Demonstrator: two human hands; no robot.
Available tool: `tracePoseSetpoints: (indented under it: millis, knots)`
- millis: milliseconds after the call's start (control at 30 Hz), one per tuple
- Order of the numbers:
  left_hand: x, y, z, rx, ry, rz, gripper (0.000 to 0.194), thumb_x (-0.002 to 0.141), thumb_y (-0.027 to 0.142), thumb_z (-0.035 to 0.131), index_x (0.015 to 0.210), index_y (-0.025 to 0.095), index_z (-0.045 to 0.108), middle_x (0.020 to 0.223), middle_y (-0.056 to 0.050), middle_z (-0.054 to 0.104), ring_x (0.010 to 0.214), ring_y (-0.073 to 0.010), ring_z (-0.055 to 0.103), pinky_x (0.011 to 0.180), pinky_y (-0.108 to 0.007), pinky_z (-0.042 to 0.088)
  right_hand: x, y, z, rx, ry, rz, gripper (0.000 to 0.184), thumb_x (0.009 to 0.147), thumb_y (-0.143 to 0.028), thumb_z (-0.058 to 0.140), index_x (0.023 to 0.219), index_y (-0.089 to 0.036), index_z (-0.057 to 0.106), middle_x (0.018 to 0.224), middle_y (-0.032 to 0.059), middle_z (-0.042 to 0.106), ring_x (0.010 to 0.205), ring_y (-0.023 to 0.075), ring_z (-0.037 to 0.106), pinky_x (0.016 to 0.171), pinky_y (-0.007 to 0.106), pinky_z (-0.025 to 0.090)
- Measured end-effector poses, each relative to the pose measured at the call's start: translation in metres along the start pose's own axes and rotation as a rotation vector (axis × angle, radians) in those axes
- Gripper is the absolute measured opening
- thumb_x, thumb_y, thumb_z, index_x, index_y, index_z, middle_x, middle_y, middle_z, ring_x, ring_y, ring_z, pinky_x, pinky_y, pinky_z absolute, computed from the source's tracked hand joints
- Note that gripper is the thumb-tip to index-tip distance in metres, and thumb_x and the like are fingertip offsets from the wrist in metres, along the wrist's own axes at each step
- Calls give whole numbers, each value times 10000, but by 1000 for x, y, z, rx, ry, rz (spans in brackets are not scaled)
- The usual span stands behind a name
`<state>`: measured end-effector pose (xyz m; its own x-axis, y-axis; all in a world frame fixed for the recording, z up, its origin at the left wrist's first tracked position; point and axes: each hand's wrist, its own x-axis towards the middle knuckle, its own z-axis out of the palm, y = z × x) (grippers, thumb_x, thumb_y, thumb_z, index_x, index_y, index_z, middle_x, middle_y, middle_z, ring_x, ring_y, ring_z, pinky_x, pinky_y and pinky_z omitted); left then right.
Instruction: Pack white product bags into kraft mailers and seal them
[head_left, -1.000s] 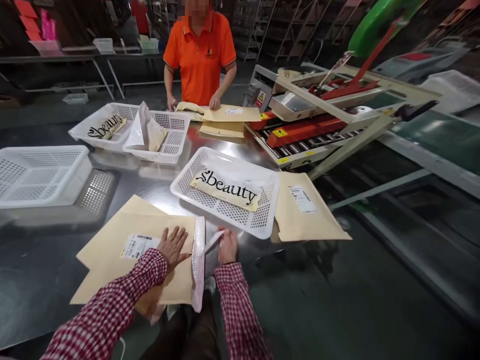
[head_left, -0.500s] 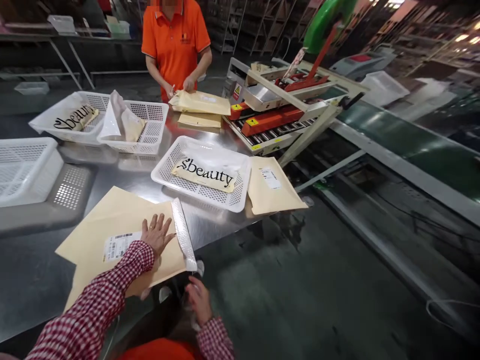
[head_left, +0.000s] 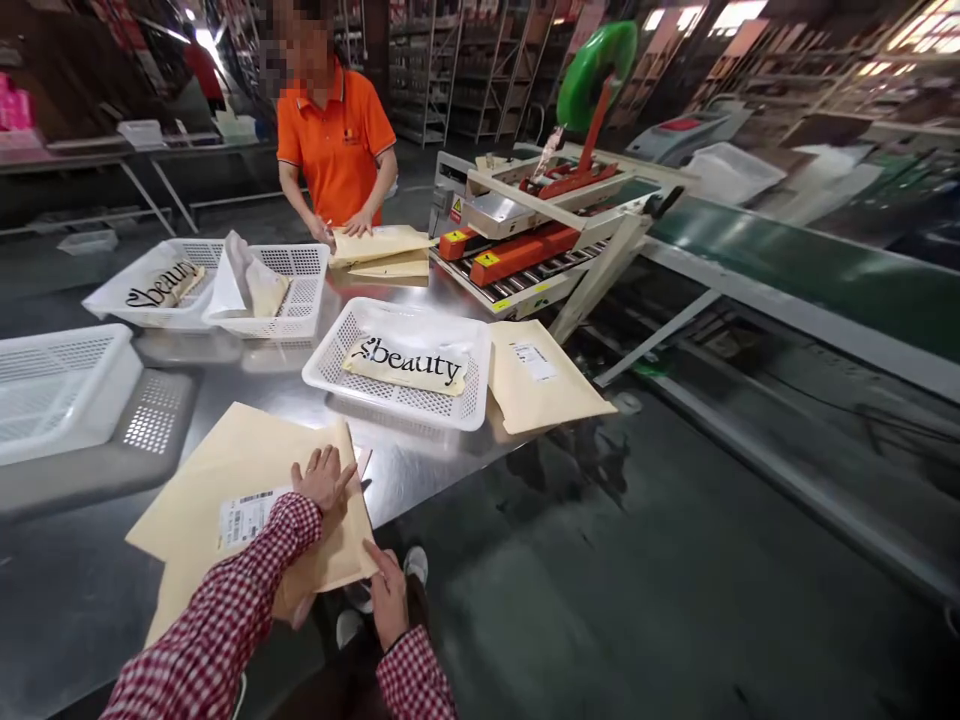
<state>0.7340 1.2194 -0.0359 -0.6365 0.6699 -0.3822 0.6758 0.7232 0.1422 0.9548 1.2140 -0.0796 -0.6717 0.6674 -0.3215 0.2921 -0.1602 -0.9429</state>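
My left hand point(head_left: 324, 480) lies open and flat on a tan padded envelope point(head_left: 247, 460) that carries a white shipping label point(head_left: 244, 515), on top of other tan envelopes on the steel table point(head_left: 67, 580). My right hand point(head_left: 386, 595) is at the table's near edge, with its fingers together on the envelope's near right corner. A thin sliver of the envelope's flap shows just past my left fingertips. Red checked sleeves cover both of my arms.
A white basket point(head_left: 330, 350) holds a bag printed "beauty" point(head_left: 405, 365), and another labelled envelope point(head_left: 540, 385) lies beside it. More white baskets point(head_left: 52, 390) point(head_left: 296, 290) stand to the left. A person in an orange shirt point(head_left: 334, 150) handles envelopes beside a red sealing machine point(head_left: 525, 240). A green conveyor point(head_left: 787, 270) runs along the right.
The open flap, with its white inner side up, has been folded shut. My right hand dropped below the table edge and then came up to the envelope's near corner. My left hand stayed flat.
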Motion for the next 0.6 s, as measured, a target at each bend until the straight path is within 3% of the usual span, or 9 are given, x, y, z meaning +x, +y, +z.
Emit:
tracePoseSetpoints:
  millis: [67,167,233,300,367,400,467,533,600]
  knots:
    - [0,6,0,-10,20,-13,734,940,592,169,1521,154,263,1593,-168,242,1460,-335,222,1096,-695,199,3,2,-9,-163,-49,-126,515,777,-146,418,1217,-214,677,945,88,581,886,231,606,831,370,516]
    - [-3,14,-1,24,147,-14,814,911,607,296,1534,94,191,1577,-232,244,1432,-373,253,1085,-698,191,7,7,-19,-341,-110,-281,595,745,-71,372,1263,-171,647,925,101,558,870,232,596,833,389,515]
    - [-1,15,-4,72,226,10,766,913,565,347,1543,157,193,1581,-235,229,1388,-394,318,1050,-705,226,7,10,-24,-376,-144,-302,597,765,-71,355,1285,-184,627,951,103,563,884,229,596,842,393,517]
    - [6,11,-8,108,202,48,707,916,572,336,1532,235,254,1605,-194,185,1389,-414,307,1026,-732,224,4,12,-28,-357,-185,-300,566,798,-102,360,1285,-226,620,999,99,584,931,226,603,884,400,506]
    - [14,5,-12,105,121,72,733,900,643,294,1522,256,283,1624,-136,148,1443,-423,187,1043,-764,137,3,11,-33,-284,-216,-275,481,810,-183,437,1240,-251,641,1078,93,607,993,232,603,930,406,485]
    - [18,2,-13,89,89,75,771,885,682,272,1525,252,274,1627,-114,140,1463,-418,126,1054,-769,93,5,9,-35,-215,-224,-221,421,806,-248,487,1189,-247,663,1082,88,622,982,232,610,912,398,493]
    - [24,-1,-15,45,60,62,835,857,733,251,1531,240,252,1623,-105,147,1473,-413,93,1058,-772,76,14,1,-40,-18,-191,-23,361,796,-425,550,1061,-221,685,965,77,657,803,207,632,714,338,530]
    - [26,-1,-17,-3,55,23,832,860,723,232,1527,227,266,1618,-121,166,1468,-402,143,1053,-765,136,33,-13,-40,187,-163,240,453,803,-589,508,947,-191,672,780,56,648,550,138,555,459,232,415]
    - [27,-1,-18,-57,50,-38,794,883,680,196,1514,210,300,1609,-138,201,1460,-372,202,1061,-733,192,57,-31,-36,294,-242,459,530,808,-655,467,881,-169,665,704,54,636,455,103,483,385,191,310]
